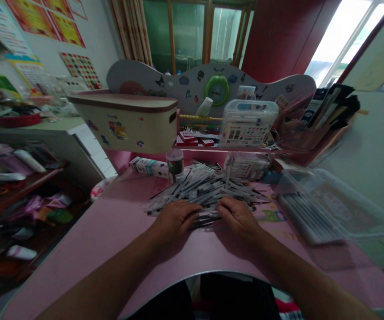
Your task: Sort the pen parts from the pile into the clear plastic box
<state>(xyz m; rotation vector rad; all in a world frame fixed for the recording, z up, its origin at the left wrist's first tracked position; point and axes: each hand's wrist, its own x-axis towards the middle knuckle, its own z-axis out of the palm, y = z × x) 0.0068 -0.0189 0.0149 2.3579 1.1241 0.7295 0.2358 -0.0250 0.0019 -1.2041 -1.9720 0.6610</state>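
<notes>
The left hand (175,220) and right hand (238,218) are lying over the near side of a loose heap of slim plastic pens (205,191) on the pink tabletop (88,235); whether either grip is clamped, I cannot tell. The light, stiff barrels seem apt to roll, so small bunches look safest to hold.

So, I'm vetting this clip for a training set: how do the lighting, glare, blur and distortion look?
Head view: the window at upper right burns out to white; the shelves at left sink into shadow; the wide lens bows the pink desk; the clear plastic box looks soft; the left hand, right hand and pile of pens read fairly sharp, though dim.
</notes>
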